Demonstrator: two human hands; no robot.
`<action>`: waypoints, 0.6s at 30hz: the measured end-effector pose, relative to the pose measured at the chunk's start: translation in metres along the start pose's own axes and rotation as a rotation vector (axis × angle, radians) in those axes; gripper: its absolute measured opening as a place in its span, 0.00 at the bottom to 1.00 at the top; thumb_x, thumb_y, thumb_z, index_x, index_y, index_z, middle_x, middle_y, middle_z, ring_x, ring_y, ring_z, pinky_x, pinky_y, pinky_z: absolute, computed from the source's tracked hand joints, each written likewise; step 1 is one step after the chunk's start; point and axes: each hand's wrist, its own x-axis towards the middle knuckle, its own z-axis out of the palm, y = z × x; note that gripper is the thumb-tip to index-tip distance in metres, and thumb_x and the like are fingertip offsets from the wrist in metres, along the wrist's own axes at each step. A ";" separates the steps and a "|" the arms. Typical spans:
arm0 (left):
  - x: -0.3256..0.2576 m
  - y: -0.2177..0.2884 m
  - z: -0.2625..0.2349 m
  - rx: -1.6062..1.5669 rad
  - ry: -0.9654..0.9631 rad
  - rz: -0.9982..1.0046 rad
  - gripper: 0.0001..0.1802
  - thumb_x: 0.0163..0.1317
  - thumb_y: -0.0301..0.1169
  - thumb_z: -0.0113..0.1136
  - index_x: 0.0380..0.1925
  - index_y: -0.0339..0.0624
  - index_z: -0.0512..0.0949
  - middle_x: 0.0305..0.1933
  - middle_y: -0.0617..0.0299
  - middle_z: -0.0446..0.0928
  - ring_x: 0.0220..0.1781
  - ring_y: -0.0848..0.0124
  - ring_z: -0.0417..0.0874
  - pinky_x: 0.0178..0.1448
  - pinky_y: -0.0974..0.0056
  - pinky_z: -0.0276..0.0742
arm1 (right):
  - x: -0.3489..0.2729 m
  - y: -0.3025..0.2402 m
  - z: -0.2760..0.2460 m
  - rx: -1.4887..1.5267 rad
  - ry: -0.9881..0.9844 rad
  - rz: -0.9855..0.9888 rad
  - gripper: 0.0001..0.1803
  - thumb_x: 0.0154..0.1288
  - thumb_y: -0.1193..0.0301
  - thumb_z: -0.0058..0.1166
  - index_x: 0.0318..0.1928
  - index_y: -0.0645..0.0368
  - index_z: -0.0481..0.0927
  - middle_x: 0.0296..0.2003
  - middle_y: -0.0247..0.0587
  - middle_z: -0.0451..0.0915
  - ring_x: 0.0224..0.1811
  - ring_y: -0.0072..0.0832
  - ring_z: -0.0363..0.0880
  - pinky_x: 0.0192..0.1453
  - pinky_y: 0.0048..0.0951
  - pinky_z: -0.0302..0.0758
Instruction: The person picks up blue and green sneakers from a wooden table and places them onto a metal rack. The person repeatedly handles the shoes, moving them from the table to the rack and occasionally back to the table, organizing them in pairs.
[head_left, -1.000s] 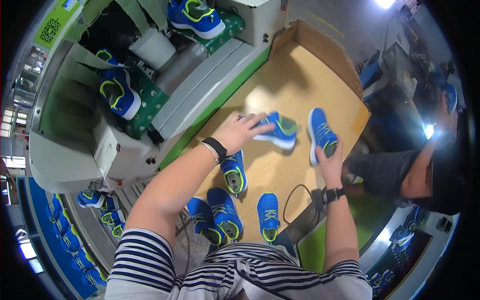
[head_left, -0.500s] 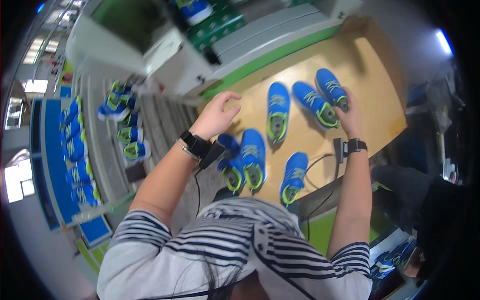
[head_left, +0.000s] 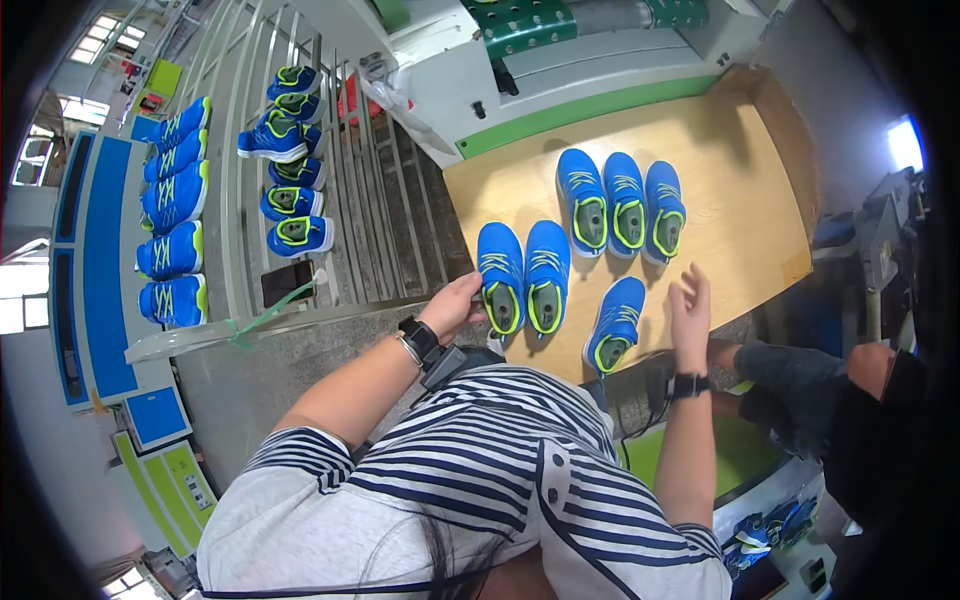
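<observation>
Blue sneakers with lime-green collars stand on a light wooden table (head_left: 730,230). At the near left, two of them sit side by side: a left sneaker (head_left: 501,262) and its neighbour (head_left: 547,262). My left hand (head_left: 455,305) is at the outer side of the left sneaker, fingers loosely apart, seemingly touching it. Behind and to the right, three more form a row: one sneaker (head_left: 581,185), a middle one (head_left: 623,188) and a right one (head_left: 664,195). A single sneaker (head_left: 622,310) stands at the near edge. Right of it, my right hand (head_left: 690,312) hovers empty, fingers half bent and apart.
A metal rack (head_left: 345,210) at the left carries several blue sneakers (head_left: 290,200) and a dark phone-like slab (head_left: 287,284). A grey machine with a green perforated part (head_left: 525,25) borders the table's far side. Another person (head_left: 810,395) is close on the right.
My right hand has let go of the right-hand sneaker and come nearer. Three far sneakers now stand in an even row. My left hand has lowered beside the left pair. The view has shifted.
</observation>
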 end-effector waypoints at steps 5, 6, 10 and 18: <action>-0.001 -0.004 -0.007 -0.063 -0.050 0.035 0.22 0.81 0.46 0.42 0.64 0.48 0.75 0.54 0.65 0.82 0.50 0.72 0.82 0.56 0.61 0.79 | -0.101 -0.008 0.041 0.246 -0.249 0.201 0.46 0.65 0.68 0.66 0.77 0.62 0.53 0.68 0.54 0.68 0.68 0.40 0.70 0.72 0.38 0.67; 0.003 -0.007 -0.011 -0.066 -0.065 0.046 0.22 0.81 0.46 0.42 0.63 0.48 0.75 0.53 0.65 0.82 0.49 0.72 0.82 0.56 0.61 0.79 | -0.116 -0.020 0.046 0.060 -0.287 0.205 0.54 0.60 0.68 0.70 0.78 0.63 0.47 0.69 0.56 0.66 0.69 0.41 0.69 0.73 0.38 0.65; 0.029 -0.026 -0.031 -0.154 -0.063 0.040 0.15 0.78 0.47 0.50 0.49 0.51 0.77 0.38 0.75 0.73 0.35 0.79 0.74 0.43 0.67 0.79 | -0.115 -0.018 0.062 -0.003 -0.164 0.099 0.58 0.57 0.65 0.73 0.78 0.59 0.44 0.67 0.60 0.66 0.67 0.46 0.71 0.70 0.40 0.69; 0.017 -0.029 -0.036 0.368 0.262 0.544 0.24 0.70 0.34 0.60 0.64 0.41 0.72 0.61 0.54 0.72 0.56 0.64 0.79 0.62 0.60 0.77 | -0.126 -0.048 0.032 0.573 0.001 0.223 0.49 0.61 0.81 0.64 0.76 0.54 0.48 0.60 0.56 0.73 0.60 0.38 0.78 0.65 0.37 0.75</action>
